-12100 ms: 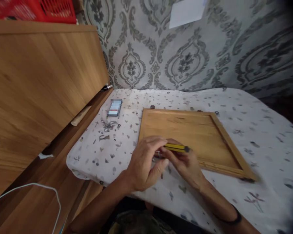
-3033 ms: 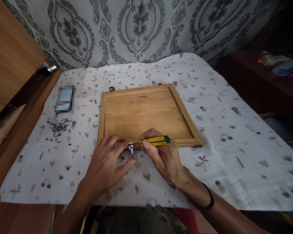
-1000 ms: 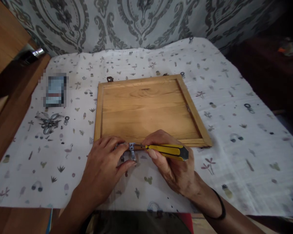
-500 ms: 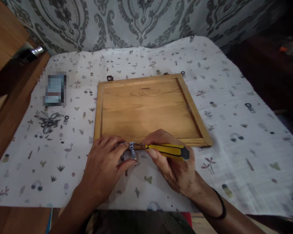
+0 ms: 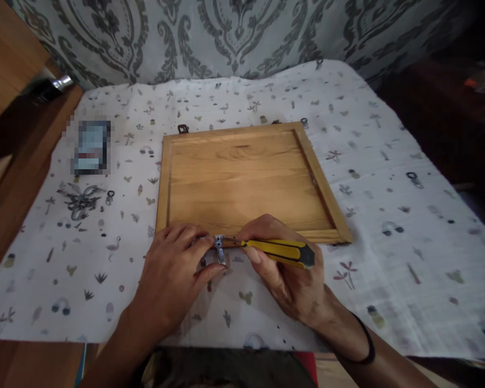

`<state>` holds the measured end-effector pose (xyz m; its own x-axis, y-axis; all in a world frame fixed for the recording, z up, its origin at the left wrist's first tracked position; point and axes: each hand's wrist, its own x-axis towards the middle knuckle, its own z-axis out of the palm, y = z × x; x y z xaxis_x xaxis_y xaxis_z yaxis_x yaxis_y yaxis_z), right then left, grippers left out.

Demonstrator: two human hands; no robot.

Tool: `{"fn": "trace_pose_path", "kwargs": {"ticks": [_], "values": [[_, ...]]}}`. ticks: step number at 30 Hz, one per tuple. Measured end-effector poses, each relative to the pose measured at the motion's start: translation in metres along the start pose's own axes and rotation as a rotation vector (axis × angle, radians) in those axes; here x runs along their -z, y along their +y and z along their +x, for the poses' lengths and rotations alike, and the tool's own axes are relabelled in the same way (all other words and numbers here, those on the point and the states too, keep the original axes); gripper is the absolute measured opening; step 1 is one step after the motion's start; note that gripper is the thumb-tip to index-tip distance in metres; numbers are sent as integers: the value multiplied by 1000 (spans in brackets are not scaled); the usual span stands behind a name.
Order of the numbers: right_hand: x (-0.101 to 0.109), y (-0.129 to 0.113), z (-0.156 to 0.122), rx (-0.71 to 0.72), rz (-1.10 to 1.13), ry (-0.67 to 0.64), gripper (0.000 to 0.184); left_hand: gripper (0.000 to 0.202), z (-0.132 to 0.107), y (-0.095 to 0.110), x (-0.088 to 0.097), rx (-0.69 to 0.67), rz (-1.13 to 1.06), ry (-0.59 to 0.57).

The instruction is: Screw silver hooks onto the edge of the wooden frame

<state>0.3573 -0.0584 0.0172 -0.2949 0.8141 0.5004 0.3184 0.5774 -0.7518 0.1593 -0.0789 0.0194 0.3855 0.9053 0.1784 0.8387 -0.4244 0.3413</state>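
Observation:
A shallow framed wooden panel (image 5: 242, 178) lies flat in front of me. At its near edge, left of the middle, sits a small shiny metal latch (image 5: 219, 242). My left hand (image 5: 175, 269) is closed on the latch with thumb and fingers, which hide part of it. In my right hand (image 5: 291, 280) is a screwdriver (image 5: 278, 252) with a yellow and black handle, held almost level. Its shaft points left, and the tip is at or very near the latch. Whether it sits in a screw I cannot tell.
Left of the panel are a pile of metal hardware (image 5: 82, 201) and a blurred-out phone (image 5: 91, 145). Dark metal fittings (image 5: 183, 129) stick out from the panel's far edge. A patterned white cloth (image 5: 388, 258) lies underneath; a patterned curtain (image 5: 234, 37) hangs behind.

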Motion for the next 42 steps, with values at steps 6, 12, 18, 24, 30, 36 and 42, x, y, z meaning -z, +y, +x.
{"fn": "trace_pose_path", "kwargs": {"ticks": [6,12,18,24,30,36,42], "values": [[1,0,-1,4,-17,-11,8,19,1,0,1,-13,-1,-12],[2,0,0,-8,-17,-11,9,15,1,0,0,5,14,-10],[0,0,0,-32,-11,1,11,16,1,-1,-2,1,25,11],[0,-1,4,-59,-26,1,13,20,1,0,1,-13,13,-19],[0,-3,5,-55,-25,-18,11,24,0,-1,1,-13,-7,-46],[0,-2,3,-94,11,-12,17,23,0,-1,1,-22,-20,-26],[0,1,-3,-99,68,71,12,24,1,-2,2,-34,-14,-33]]}}
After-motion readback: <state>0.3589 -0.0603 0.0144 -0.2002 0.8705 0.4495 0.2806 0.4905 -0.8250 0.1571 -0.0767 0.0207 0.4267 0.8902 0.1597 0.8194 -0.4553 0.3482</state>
